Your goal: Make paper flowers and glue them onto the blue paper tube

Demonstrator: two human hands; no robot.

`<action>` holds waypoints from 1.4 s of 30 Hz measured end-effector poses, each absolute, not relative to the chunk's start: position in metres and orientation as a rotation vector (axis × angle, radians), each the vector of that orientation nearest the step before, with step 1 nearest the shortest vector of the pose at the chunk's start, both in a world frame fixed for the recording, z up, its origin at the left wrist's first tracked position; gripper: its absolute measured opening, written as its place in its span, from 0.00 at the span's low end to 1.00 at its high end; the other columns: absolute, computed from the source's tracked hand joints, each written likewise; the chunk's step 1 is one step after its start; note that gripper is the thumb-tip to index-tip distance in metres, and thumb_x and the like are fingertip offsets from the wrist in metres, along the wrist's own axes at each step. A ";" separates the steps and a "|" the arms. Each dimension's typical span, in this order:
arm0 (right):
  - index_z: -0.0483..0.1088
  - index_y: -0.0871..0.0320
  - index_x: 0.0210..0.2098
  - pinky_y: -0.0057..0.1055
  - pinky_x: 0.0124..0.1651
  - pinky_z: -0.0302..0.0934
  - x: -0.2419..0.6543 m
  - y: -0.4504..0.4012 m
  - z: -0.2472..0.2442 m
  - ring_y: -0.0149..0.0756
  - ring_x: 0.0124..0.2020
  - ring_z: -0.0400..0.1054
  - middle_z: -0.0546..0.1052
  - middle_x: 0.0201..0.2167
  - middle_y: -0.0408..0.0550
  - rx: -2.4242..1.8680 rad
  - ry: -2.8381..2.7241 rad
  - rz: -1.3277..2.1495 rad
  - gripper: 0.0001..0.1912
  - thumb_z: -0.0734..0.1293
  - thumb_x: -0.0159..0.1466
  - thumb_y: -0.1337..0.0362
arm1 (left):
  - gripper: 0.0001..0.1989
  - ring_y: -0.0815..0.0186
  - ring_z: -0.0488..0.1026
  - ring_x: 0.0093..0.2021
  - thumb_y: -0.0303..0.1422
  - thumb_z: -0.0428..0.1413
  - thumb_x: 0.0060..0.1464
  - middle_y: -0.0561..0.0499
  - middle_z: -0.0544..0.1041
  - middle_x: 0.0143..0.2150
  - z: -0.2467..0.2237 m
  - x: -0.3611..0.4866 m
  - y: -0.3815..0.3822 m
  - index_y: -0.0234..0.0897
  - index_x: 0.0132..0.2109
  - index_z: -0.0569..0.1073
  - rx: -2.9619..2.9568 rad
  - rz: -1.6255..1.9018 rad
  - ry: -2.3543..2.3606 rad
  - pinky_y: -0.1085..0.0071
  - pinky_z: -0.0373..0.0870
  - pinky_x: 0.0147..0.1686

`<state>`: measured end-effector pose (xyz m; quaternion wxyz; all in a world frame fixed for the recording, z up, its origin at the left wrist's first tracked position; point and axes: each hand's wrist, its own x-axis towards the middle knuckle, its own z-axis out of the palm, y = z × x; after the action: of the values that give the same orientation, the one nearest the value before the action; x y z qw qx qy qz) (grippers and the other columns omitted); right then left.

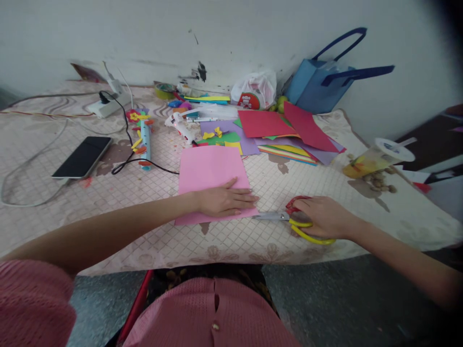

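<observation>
A pink sheet of paper (213,168) lies flat near the front middle of the table. My left hand (227,199) rests on its lower right part, palm down with the fingers spread. To the right, my right hand (321,217) is closed on the scissors (278,216), which have one red and one yellow handle. The blades point left and look closed, with their tips by the sheet's lower right corner.
Behind the sheet lie colored papers (264,124), a white glue gun (181,127) and a light blue strip with colored pieces (145,140). A phone (83,157) and cables are left; a lidded drink cup (376,158) leans right. A blue bag (314,86) stands behind.
</observation>
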<state>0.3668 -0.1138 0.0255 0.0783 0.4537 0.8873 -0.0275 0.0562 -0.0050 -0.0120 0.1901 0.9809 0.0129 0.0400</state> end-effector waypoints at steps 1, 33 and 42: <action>0.65 0.58 0.38 0.33 0.32 0.56 0.365 -0.113 0.026 0.42 0.32 0.70 0.76 0.33 0.52 1.364 2.657 -0.082 0.16 0.64 0.57 0.53 | 0.24 0.64 0.44 0.68 0.39 0.37 0.65 0.52 0.52 0.68 -0.012 0.056 -0.005 0.43 0.65 0.53 2.761 0.115 0.033 0.58 0.25 0.65; 0.66 0.58 0.39 0.34 0.31 0.55 0.355 -0.107 0.024 0.45 0.32 0.71 0.76 0.33 0.51 1.341 2.670 -0.086 0.17 0.65 0.55 0.54 | 0.22 0.64 0.47 0.68 0.37 0.39 0.64 0.54 0.54 0.67 -0.010 0.056 -0.007 0.47 0.64 0.55 2.728 0.127 0.074 0.57 0.20 0.64; 0.65 0.57 0.38 0.34 0.30 0.55 0.364 -0.111 0.024 0.44 0.31 0.72 0.76 0.33 0.51 1.295 2.632 -0.003 0.15 0.64 0.57 0.54 | 0.23 0.64 0.46 0.68 0.36 0.38 0.64 0.54 0.52 0.68 -0.012 0.056 -0.005 0.45 0.65 0.53 2.773 0.099 0.056 0.58 0.17 0.63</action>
<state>0.3638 -0.1109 0.0235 0.1039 0.4390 0.8925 -0.0009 0.0562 -0.0050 -0.0125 0.1822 0.9824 0.0199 0.0350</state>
